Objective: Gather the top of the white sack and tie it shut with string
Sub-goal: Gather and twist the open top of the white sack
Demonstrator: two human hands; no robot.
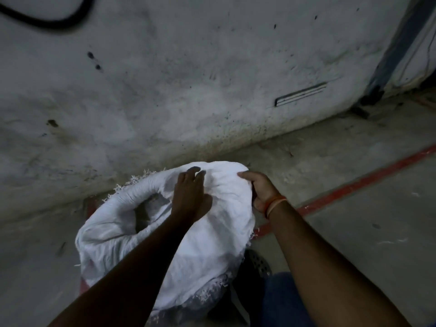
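White sack, crumpled, mouth open (frayed rim), on floor

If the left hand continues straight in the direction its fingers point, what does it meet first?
The left hand lies flat on the white sack, fingers toward the wall. Past the sack's far edge, probably the wall; depth is unclear.

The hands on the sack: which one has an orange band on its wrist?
The right hand, gripping the far right edge of the white sack, wears the orange band. The left hand lies flat on the cloth with a bare wrist.
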